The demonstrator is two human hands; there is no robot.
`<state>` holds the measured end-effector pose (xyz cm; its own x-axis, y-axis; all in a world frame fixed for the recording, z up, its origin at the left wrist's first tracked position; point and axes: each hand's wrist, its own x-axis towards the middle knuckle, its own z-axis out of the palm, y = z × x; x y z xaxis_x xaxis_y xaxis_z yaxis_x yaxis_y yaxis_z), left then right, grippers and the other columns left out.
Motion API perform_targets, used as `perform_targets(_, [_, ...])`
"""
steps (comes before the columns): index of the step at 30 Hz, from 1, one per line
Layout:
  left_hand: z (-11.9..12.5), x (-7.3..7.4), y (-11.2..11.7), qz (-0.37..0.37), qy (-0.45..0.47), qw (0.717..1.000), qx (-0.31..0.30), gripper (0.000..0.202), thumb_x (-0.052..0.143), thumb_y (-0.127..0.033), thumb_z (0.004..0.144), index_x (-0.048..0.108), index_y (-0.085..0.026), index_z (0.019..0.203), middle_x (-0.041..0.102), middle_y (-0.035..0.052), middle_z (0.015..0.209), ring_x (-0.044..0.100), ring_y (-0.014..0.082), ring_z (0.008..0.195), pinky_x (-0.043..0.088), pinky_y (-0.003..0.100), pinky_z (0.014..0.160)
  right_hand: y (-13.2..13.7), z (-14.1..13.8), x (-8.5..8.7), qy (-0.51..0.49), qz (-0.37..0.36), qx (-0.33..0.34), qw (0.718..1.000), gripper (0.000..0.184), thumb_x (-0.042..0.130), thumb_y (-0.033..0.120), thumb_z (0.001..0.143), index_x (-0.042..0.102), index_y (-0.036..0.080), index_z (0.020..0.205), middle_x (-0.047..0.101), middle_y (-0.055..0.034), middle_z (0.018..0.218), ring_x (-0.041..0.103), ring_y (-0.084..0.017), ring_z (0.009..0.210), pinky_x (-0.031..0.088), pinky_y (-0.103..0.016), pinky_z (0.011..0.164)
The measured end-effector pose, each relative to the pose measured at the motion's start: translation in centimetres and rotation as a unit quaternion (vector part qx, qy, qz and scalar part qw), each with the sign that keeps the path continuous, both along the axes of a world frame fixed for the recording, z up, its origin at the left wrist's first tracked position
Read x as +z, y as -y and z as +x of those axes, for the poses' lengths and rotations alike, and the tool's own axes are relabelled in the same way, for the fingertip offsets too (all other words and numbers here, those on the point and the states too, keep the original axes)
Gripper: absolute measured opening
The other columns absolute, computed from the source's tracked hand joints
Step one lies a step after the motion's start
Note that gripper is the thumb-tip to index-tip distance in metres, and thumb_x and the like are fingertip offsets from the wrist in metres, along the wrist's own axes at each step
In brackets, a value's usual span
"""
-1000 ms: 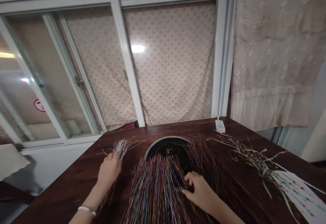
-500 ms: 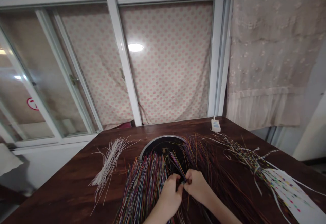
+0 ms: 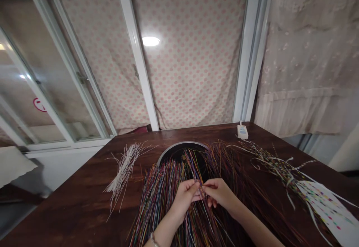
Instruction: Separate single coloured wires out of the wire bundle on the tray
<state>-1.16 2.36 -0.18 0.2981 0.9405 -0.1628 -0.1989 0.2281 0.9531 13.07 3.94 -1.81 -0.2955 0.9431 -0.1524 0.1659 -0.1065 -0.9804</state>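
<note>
**Left hand (image 3: 183, 198) and right hand (image 3: 217, 192) pinch a thin bunch of coloured strands (image 3: 194, 168)**

The bunch rises from between the hands toward the round black pan (image 3: 182, 144). The left fingers curl closed from one side and the right fingers from the other, their tips almost meeting on the strands; neither hand is spread. This tight grip seems to be what lifts these few strands clear of the wide fan of multicoloured strands (image 3: 165, 198), which lies over the pan's near rim and runs down toward the person. A thin bracelet (image 3: 153, 239) circles the left wrist.

Just right of the pan, a fan of darker reddish strands (image 3: 232, 172) spreads across the dark wooden table (image 3: 70, 206). Farther right lie a tangle of speckled strips (image 3: 269, 161) and a white sheet with coloured dots (image 3: 328, 209), set well off from the hands' working spot, perhaps to keep them from mixing in.

Left of the pan, a loose bundle of white strands (image 3: 125, 168) lies separately on the wood. A small white plug box (image 3: 242, 131) sits behind the pan, near the table's far edge.
</note>
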Motion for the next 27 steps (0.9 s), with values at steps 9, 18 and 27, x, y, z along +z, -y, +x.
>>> perform_targets(9, [-0.4, 0.1, 0.1, -0.019, 0.044, 0.999, 0.022, 0.036, 0.068, -0.034, 0.066, 0.061, -0.009, 0.091, 0.066, 0.0091, 0.082, 0.063, 0.0154, 0.072, 0.048, 0.033, 0.077, 0.5, 0.3, 0.7, 0.001, 0.026, -0.013, 1.0, 0.024, 0.055, 0.035, 0.07, 0.058, 0.011, 0.068, 0.052, 0.0046, 0.04, 0.05, -0.008, 0.032, 0.031, -0.015, 0.03])
perform_targets(18, [-0.6, 0.4, 0.2, -0.026, 0.047, 0.997, 0.046, 0.033, 0.065, -0.028, 0.07, 0.061, -0.009, 0.097, 0.067, 0.0136, 0.095, 0.064, 0.0186, 0.082, 0.048, 0.032, 0.08, 0.7, 0.4, 1.0, -0.043, -0.012, -0.046, 0.998, 0.021, 0.061, 0.033, 0.067, 0.062, 0.012, 0.07, 0.055, 0.003, 0.046, 0.054, -0.008, 0.04, 0.04, -0.017, 0.039])
perform_targets(27, [-0.6, 0.2, 0.2, -0.038, 0.069, 0.996, 0.044, 0.028, 0.06, -0.021, 0.074, 0.06, -0.009, 0.099, 0.066, 0.0169, 0.099, 0.065, 0.0218, 0.086, 0.049, 0.035, 0.08, 0.4, 1.0, 1.0, 0.04, 0.071, -0.038, 0.996, 0.007, 0.055, 0.022, 0.065, 0.052, 0.017, 0.069, 0.055, 0.0047, 0.048, 0.044, -0.006, 0.035, 0.033, -0.018, 0.035])
